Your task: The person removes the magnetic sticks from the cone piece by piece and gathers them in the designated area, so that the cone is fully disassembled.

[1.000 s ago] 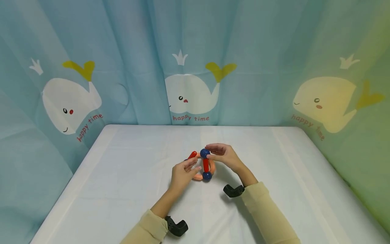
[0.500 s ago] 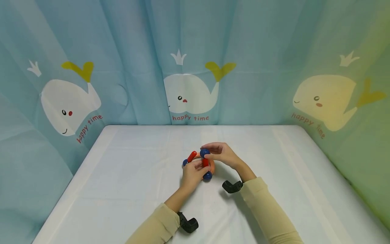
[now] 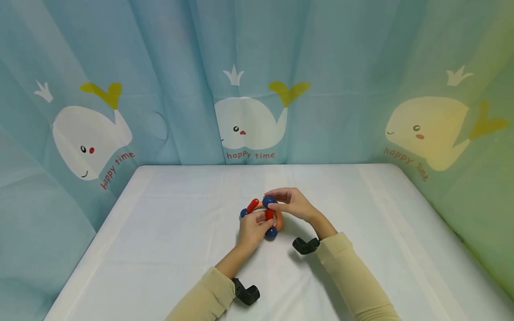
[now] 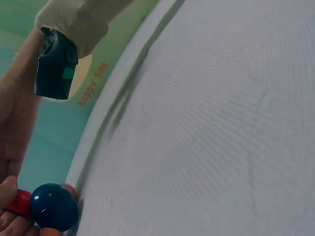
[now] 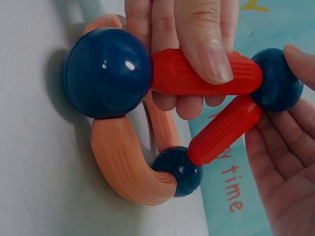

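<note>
A small frame of magnetic building pieces stands on the table: curved orange rods (image 5: 129, 164), straight red rods and blue balls. My left hand (image 3: 251, 232) pinches an upright red rod (image 5: 172, 73) between thumb and fingers. At that rod's lower end sits a blue ball (image 3: 271, 233). The upper blue ball (image 3: 269, 202) is held by my right hand (image 3: 295, 203), thumb on one side and fingers on the other. A second red rod (image 5: 224, 130) slants from this top ball to another blue ball (image 5: 179, 171). My left hand hides part of the orange ring in the head view.
At the frame's left, another red rod (image 3: 252, 205) tilts up from a blue ball (image 3: 243, 213), its top end free. The white-covered table (image 3: 160, 249) ends at a blue curtain (image 3: 180, 111) with printed whales. Both wrists carry black camera mounts (image 3: 246, 293).
My left hand has moved right, from beside the upright red rod onto it, and now pinches it. My right hand has stayed at the top ball, shifting slightly left.
</note>
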`<control>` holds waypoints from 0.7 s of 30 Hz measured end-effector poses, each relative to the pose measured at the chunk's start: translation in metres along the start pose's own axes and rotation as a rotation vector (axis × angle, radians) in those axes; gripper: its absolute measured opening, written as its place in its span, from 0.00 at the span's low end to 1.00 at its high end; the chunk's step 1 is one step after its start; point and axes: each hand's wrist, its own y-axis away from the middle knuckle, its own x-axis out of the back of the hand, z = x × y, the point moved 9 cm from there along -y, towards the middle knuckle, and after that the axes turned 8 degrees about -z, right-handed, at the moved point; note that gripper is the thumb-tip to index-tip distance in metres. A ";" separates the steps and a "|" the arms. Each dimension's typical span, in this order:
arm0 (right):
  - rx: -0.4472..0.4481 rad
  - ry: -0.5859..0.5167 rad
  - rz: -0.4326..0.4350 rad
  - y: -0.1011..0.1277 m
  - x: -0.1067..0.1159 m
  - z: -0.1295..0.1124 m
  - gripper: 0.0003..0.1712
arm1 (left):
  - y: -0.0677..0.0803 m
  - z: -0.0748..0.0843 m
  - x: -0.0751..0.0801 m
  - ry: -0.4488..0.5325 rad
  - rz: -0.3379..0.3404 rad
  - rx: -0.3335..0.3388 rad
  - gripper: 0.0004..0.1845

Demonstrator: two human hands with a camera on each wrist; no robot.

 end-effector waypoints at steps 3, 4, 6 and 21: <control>0.002 0.007 0.007 0.000 -0.001 -0.001 0.19 | 0.002 0.001 0.003 -0.034 -0.007 -0.004 0.10; -0.001 0.011 0.011 0.000 -0.001 -0.002 0.19 | 0.002 0.002 0.003 -0.037 -0.009 -0.006 0.10; -0.016 0.017 0.026 0.001 0.000 -0.002 0.19 | 0.003 0.003 0.004 -0.049 -0.015 -0.018 0.11; -0.084 0.016 0.099 0.006 0.003 -0.003 0.20 | 0.003 0.007 0.009 -0.167 -0.134 -0.051 0.12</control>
